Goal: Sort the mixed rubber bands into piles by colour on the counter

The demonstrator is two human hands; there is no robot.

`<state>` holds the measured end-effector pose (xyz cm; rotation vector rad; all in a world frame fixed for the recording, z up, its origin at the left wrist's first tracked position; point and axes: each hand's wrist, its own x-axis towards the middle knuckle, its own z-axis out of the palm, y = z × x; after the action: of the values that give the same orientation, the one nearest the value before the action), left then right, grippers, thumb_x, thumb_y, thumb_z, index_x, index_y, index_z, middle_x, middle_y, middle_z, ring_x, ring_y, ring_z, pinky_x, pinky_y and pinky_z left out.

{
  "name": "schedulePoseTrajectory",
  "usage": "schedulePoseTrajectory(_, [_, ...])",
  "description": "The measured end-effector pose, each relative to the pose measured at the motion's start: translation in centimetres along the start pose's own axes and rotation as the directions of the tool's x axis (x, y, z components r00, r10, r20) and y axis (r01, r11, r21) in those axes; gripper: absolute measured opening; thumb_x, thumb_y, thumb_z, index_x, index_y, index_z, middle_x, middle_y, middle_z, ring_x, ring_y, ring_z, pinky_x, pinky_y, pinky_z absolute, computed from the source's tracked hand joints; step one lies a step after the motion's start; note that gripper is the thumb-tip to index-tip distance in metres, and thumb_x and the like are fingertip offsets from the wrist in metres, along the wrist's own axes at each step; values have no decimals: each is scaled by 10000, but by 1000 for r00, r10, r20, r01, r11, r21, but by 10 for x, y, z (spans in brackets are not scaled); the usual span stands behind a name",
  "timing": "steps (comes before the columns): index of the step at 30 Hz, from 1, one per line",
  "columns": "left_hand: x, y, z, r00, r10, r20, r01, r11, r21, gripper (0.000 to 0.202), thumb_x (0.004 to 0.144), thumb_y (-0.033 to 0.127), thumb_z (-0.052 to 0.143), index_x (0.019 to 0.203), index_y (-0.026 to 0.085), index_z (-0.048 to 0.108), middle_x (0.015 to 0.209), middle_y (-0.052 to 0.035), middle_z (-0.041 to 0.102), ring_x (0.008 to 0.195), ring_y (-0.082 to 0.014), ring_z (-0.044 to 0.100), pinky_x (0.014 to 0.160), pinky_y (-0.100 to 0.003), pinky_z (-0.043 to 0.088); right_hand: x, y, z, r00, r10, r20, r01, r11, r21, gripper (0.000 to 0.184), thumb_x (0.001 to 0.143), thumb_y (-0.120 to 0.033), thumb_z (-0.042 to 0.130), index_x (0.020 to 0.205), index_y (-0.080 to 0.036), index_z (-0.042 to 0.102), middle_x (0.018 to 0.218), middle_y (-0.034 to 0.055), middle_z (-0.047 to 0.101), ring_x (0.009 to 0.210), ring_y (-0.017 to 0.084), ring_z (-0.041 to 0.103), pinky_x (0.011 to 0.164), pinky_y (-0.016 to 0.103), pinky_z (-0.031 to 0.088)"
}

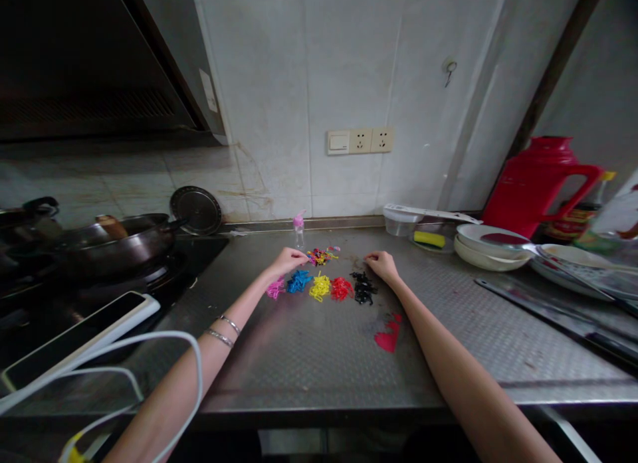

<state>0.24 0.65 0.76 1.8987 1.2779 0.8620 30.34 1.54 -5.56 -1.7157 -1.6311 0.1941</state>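
Observation:
My left hand [290,260] is at the left edge of a small pile of mixed coloured bands [321,256], fingertips pinched together. Whatever lies between them is too small to make out. On the other side, my right hand [383,264] rests just above the black bands [364,288] with its fingers curled closed; their contents are hidden. Sorted heaps form a row on the steel counter: pink bands [276,287], blue bands [299,281], yellow bands [319,287] and red bands [341,289]. Behind the mixed pile stands a small clear bottle [299,232] with a pink top.
Red heart-shaped scraps [387,335] lie near my right forearm. At right are stacked bowls [486,256], a long knife [548,320], a yellow sponge [429,240] and a red thermos [535,184]. A pan [119,244] and a phone-like device [80,343] with white cable occupy the left.

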Motion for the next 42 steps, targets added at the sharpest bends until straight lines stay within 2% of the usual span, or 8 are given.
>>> schedulePoseTrajectory(6, [-5, -35, -29, 953, -264, -147, 227, 946, -232, 280, 621, 275, 602, 842, 107, 640, 597, -1, 552, 367, -19, 306, 344, -167, 143, -1, -1, -1, 1000, 12, 12, -11, 1000, -14, 262, 644, -218, 473, 778, -161, 692, 719, 54, 669, 704, 151, 589, 614, 188, 392])
schedulePoseTrajectory(10, [-7, -56, -42, 931, -321, -175, 239, 896, -373, 274, 586, 257, 627, 811, 100, 620, 589, 9, 529, 365, -12, 314, 330, -160, 128, -1, -3, -1, 1000, 17, 18, -16, 1000, -21, 254, 645, -230, 481, 773, -167, 692, 716, 52, 668, 694, 152, 590, 607, 192, 392])
schedulePoseTrajectory(16, [-10, -66, -51, 901, -385, -198, 244, 829, -503, 276, 535, 256, 671, 748, 98, 590, 563, 20, 512, 356, -6, 322, 328, -153, 134, -1, -9, -1, 997, 76, -15, -77, 994, -84, 244, 654, -253, 494, 779, -184, 692, 711, 61, 659, 709, 165, 591, 597, 198, 395])
schedulePoseTrajectory(20, [-9, -71, -51, 898, -382, -218, 229, 829, -510, 227, 546, 234, 658, 700, 92, 569, 518, 30, 483, 343, -5, 306, 325, -157, 118, 1, -21, 3, 993, 115, -9, -114, 965, -235, 235, 685, -273, 495, 801, -194, 683, 825, 87, 638, 736, 183, 587, 605, 221, 399])
schedulePoseTrajectory(24, [-8, -76, -51, 910, -353, -220, 212, 849, -483, 240, 559, 243, 649, 724, 83, 578, 511, 29, 480, 340, -4, 304, 324, -161, 126, 10, -39, 10, 999, 12, 36, 1, 940, -341, 254, 752, -295, 450, 869, -207, 657, 999, 100, 574, 810, 192, 569, 666, 255, 412])
schedulePoseTrajectory(29, [-8, -75, -49, 907, -359, -220, 241, 871, -427, 273, 571, 273, 646, 758, 83, 591, 516, 31, 481, 339, -4, 300, 325, -163, 138, 29, -57, 24, 977, -145, 153, 185, 939, -290, 257, 779, -256, 443, 951, -214, 629, 1045, 76, 564, 922, 173, 529, 730, 223, 396])
schedulePoseTrajectory(34, [-8, -75, -49, 912, -353, -209, 249, 881, -402, 267, 588, 276, 636, 771, 85, 599, 509, 36, 475, 345, -8, 307, 333, -162, 150, 48, -62, 43, 973, -130, 189, 178, 948, -263, 278, 761, -304, 485, 982, -202, 621, 1022, 77, 599, 909, 168, 540, 716, 211, 395])
schedulePoseTrajectory(42, [-5, -85, -48, 923, -333, -190, 241, 889, -388, 229, 619, 231, 590, 796, 85, 598, 511, 34, 476, 346, -10, 310, 330, -164, 140, 59, -60, 60, 967, -119, 225, 174, 953, -248, 294, 752, -224, 465, 1007, -196, 608, 951, 72, 632, 862, 160, 561, 693, 207, 395])
